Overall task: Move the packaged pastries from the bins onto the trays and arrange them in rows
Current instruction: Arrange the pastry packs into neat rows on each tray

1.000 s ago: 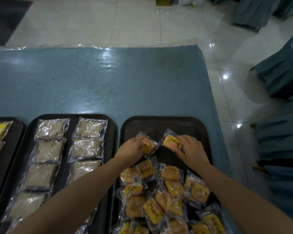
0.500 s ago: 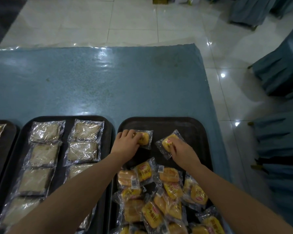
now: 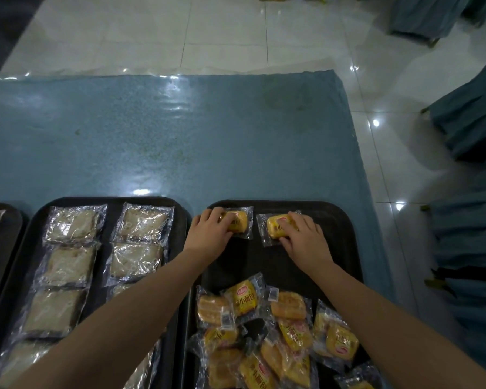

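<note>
**Dim scene, glare overhead**

You're working in low, bluish light. Ceiling lamps throw hard glare spots on the tiled floor [image 3: 376, 122] and the plastic-covered table [image 3: 163, 127]. Wrappers glint. Wide-angle bending curves the edges; the right side smears with blur.

Both bare forearms rise from the bottom of the frame and converge toward the centre right. The left hand [image 3: 211, 233] lies palm down just left of centre, its fingers bent forward and spread over a yellow pastry packet [image 3: 237, 222], pressing on it. The right hand [image 3: 306, 240] sits beside it to the right, also palm down, fingers curled onto a second yellow packet [image 3: 275, 226]. The hands stay apart.
</note>
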`<state>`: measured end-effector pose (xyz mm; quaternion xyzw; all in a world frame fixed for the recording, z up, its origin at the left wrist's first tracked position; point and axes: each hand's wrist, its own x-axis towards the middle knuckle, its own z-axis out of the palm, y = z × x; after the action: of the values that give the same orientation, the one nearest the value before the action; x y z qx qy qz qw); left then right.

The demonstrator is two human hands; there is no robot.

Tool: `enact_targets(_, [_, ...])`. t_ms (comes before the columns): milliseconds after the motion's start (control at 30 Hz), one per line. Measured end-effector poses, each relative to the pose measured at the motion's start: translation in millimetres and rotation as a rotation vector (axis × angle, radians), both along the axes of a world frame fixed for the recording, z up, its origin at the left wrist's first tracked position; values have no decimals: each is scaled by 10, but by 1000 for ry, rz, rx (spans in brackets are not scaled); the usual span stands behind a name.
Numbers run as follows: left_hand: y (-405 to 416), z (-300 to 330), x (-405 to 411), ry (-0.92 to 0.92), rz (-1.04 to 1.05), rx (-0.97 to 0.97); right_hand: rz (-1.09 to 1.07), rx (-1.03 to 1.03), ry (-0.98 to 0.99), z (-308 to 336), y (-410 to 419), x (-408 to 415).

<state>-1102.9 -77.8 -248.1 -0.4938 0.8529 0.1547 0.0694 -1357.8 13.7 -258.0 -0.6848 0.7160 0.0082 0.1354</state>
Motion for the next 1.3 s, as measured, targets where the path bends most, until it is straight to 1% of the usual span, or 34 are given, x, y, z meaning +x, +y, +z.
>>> enact_targets(100, [-22, -3, -27, 18, -5, 10, -41, -11, 15, -27, -123, 48])
enact_targets(233, [-16, -1, 17, 71, -17, 21, -68, -2, -19, -35, -153, 56])
enact_targets(333, [116, 33, 72, 158, -61, -88, -44, -129, -67, 22, 2, 14])
enact_targets(400, [263, 66, 80, 172, -123, -57, 12, -142, -148, 101, 162, 2])
enact_targets(467, [431, 95, 70, 152, -192, 50, 74, -41, -221, 185, 362, 13])
enact_targets(533, [564, 128, 56, 120, -214, 123, 92, 121, -283, 267, 588, 36])
enact_targets(600, [666, 195, 30, 95, -167, 182, 85, 288, -318, 345, 806, 65])
enact_targets(667, [754, 280, -1, 70, -97, 294, 110, 383, -301, 390, 995, 90])
enact_targets(733, [842, 329, -21, 37, -80, 366, 152, 421, -263, 413, 1142, 109])
enact_targets(833, [963, 336, -40, -8, -90, 374, 171, 426, -232, 434, 1267, 118])
enact_targets(933, [1087, 337, -68, -45, -93, 371, 118, 462, -223, 485, 1327, 131])
enact_targets(1000, [1166, 361, -83, -104, -134, 355, 71, 475, -259, 522, 1352, 151])
enact_targets(1067, [1213, 384, -114, -147, -148, 340, 10, 398, -318, 567, 1342, 141])
enact_targets(1133, [1243, 422, -149, -171, -125, 342, -68, 265, -334, 619, 1279, 65])
enact_targets(1200, [1269, 473, -183, -137, -59, 406, -101, 125, -255, 689, 1211, -50])
enact_targets(1233, [1270, 499, -196, -114, -35, 422, -86, 49, -197, 711, 1191, -114])
enact_targets(1300, [1272, 570, -212, -134, -57, 404, -5, -64, -130, 692, 1232, -222])
